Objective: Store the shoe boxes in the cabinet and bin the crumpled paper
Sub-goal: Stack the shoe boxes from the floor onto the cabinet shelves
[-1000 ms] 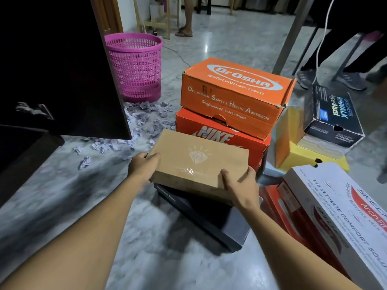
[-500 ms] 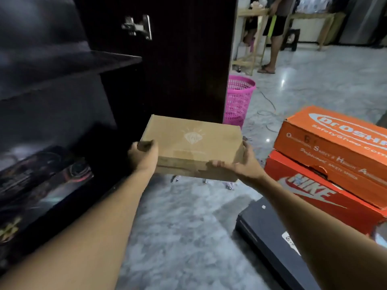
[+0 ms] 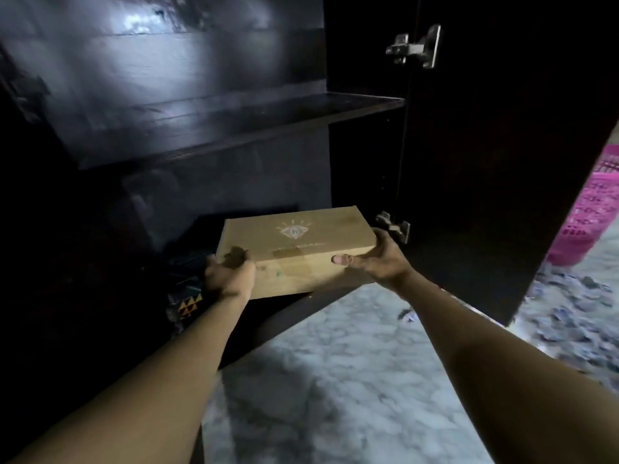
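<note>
Cardboard shoe box (image 3: 296, 244) held by left hand (image 3: 229, 277) and right hand (image 3: 382, 259) under shelf (image 3: 234, 128).

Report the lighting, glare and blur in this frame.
Head view: cabinet interior very dark, one glare patch on its back wall; brown box in the left hand and right hand is lit and fairly sharp; crumpled paper at right smears with blur.

Both hands, left hand (image 3: 231, 279) and right hand (image 3: 382, 259), hold brown shoe box (image 3: 294, 249) at dark cabinet (image 3: 234, 118) lower opening, pink basket (image 3: 593, 222) at right edge
</note>
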{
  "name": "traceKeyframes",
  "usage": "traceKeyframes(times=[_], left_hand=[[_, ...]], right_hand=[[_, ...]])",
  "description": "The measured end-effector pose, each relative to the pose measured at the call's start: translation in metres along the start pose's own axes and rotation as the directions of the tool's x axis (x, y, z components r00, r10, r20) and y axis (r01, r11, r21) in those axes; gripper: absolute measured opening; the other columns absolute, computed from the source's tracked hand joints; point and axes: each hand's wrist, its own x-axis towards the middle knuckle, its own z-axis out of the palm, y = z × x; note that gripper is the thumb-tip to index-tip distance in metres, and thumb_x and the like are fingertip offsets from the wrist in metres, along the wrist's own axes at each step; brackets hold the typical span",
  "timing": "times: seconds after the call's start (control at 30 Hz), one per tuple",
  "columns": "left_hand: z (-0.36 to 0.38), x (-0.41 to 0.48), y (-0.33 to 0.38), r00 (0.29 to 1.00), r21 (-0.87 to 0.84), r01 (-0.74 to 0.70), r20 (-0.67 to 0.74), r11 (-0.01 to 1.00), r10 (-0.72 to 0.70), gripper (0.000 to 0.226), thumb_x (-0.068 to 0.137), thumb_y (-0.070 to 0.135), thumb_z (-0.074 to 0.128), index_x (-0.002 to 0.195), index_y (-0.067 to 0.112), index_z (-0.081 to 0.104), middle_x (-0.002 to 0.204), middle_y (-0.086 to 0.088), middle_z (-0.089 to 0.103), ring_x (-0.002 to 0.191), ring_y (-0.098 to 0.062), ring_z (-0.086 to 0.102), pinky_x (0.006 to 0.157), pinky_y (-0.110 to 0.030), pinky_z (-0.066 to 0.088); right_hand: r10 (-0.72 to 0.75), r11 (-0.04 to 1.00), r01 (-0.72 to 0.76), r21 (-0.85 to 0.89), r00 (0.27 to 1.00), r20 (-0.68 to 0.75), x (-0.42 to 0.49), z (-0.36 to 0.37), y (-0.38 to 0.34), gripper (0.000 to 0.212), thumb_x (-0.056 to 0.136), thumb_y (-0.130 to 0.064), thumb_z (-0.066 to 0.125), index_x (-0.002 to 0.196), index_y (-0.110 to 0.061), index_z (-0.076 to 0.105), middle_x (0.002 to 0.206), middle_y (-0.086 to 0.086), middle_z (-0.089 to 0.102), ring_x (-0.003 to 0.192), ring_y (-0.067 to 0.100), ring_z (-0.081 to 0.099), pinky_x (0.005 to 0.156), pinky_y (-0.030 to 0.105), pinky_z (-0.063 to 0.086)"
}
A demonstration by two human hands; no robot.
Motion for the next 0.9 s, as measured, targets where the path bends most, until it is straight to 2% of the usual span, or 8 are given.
traceKeyframes(times=[0.03, 0.17, 0.4, 0.53, 0.6, 0.73, 0.83, 0.9], left_hand=[[-0.006, 0.009, -0.002, 1.0, 0.01, 0.004, -0.022, 1.0, -0.004, 0.046, 0.084, 0.022, 0.072, 0.118, -0.002, 0.053, 0.118, -0.02, 0.064, 0.108, -0.036, 0.063, 0.084, -0.034, 0.047], [-0.022, 0.033, -0.022, 0.997, 0.042, 0.034, -0.075, 0.999, -0.031, 0.062, 0.083, 0.031, 0.074, 0.127, 0.003, 0.041, 0.126, -0.02, 0.06, 0.112, -0.037, 0.06, 0.097, -0.04, 0.048], [-0.023, 0.057, -0.05, 0.985, 0.042, -0.006, -0.172, 0.999, 0.013, 0.066, 0.084, 0.021, 0.074, 0.132, -0.003, 0.036, 0.133, -0.022, 0.052, 0.122, -0.036, 0.053, 0.093, -0.029, 0.04], [-0.019, 0.083, -0.064, 0.986, 0.111, 0.003, -0.169, 0.994, 0.016, 0.073, 0.084, 0.028, 0.075, 0.137, -0.002, 0.034, 0.136, -0.027, 0.046, 0.126, -0.04, 0.047, 0.103, -0.037, 0.04], [-0.014, 0.091, -0.067, 0.99, 0.193, -0.002, -0.135, 0.981, 0.029, 0.079, 0.088, 0.032, 0.069, 0.147, 0.003, 0.025, 0.144, -0.029, 0.032, 0.129, -0.044, 0.04, 0.108, -0.04, 0.038], [0.003, 0.101, -0.067, 0.998, 0.474, -0.025, -0.042, 0.88, 0.051, 0.082, 0.098, 0.043, 0.049, 0.157, 0.019, -0.003, 0.156, -0.022, -0.028, 0.144, -0.046, 0.009, 0.118, -0.048, 0.023], [0.01, 0.102, -0.07, 0.99, 0.663, -0.116, 0.022, 0.739, 0.136, 0.078, 0.099, 0.047, 0.039, 0.157, 0.02, -0.004, 0.153, -0.018, -0.038, 0.146, -0.04, -0.02, 0.12, -0.052, 0.0], [0.013, 0.104, -0.076, 0.981, 0.73, -0.189, 0.112, 0.657, 0.158, 0.077, 0.099, 0.046, 0.039, 0.156, 0.019, -0.005, 0.154, -0.019, -0.036, 0.145, -0.039, -0.026, 0.121, -0.049, -0.006]], right_hand=[[-0.015, 1.0, 0.015, 0.012, 1.0, 0.006, 0.011, 0.014, 0.004, 0.083, 0.061, -0.009, 0.092, 0.126, -0.013, 0.041, 0.12, -0.001, 0.058, 0.101, 0.007, 0.06, 0.081, 0.016, 0.053], [-0.031, 0.999, 0.029, 0.021, 0.995, 0.094, 0.04, 0.063, 0.021, 0.1, 0.054, -0.028, 0.096, 0.135, -0.018, 0.039, 0.125, -0.003, 0.06, 0.115, 0.014, 0.059, 0.097, 0.031, 0.049], [-0.041, 0.999, 0.038, 0.019, 0.981, 0.191, 0.076, 0.112, 0.04, 0.092, 0.066, -0.022, 0.09, 0.138, -0.02, 0.032, 0.125, -0.003, 0.058, 0.118, 0.015, 0.056, 0.104, 0.034, 0.046], [-0.047, 0.999, 0.05, -0.011, 0.983, 0.179, 0.096, 0.135, 0.044, 0.099, 0.063, -0.032, 0.091, 0.14, -0.023, 0.029, 0.131, 0.0, 0.054, 0.121, 0.017, 0.053, 0.108, 0.041, 0.044], [-0.041, 0.998, 0.047, -0.041, 0.99, 0.137, 0.102, 0.145, 0.044, 0.103, 0.062, -0.038, 0.09, 0.144, -0.022, 0.029, 0.137, 0.002, 0.047, 0.125, 0.019, 0.05, 0.109, 0.042, 0.042], [-0.041, 0.991, 0.044, -0.123, 0.999, 0.022, 0.111, 0.168, 0.045, 0.103, 0.07, -0.042, 0.085, 0.15, -0.023, 0.022, 0.141, 0.005, 0.031, 0.128, 0.026, 0.044, 0.109, 0.041, 0.039], [-0.074, 0.961, 0.059, -0.272, 0.996, -0.044, 0.113, 0.186, 0.049, 0.104, 0.073, -0.051, 0.079, 0.152, -0.024, 0.017, 0.143, 0.009, 0.023, 0.131, 0.03, 0.036, 0.111, 0.046, 0.036], [-0.128, 0.917, 0.088, -0.388, 0.989, -0.079, 0.112, 0.196, 0.053, 0.101, 0.076, -0.049, 0.077, 0.153, -0.023, 0.015, 0.14, 0.01, 0.023, 0.128, 0.028, 0.03, 0.11, 0.046, 0.035]])
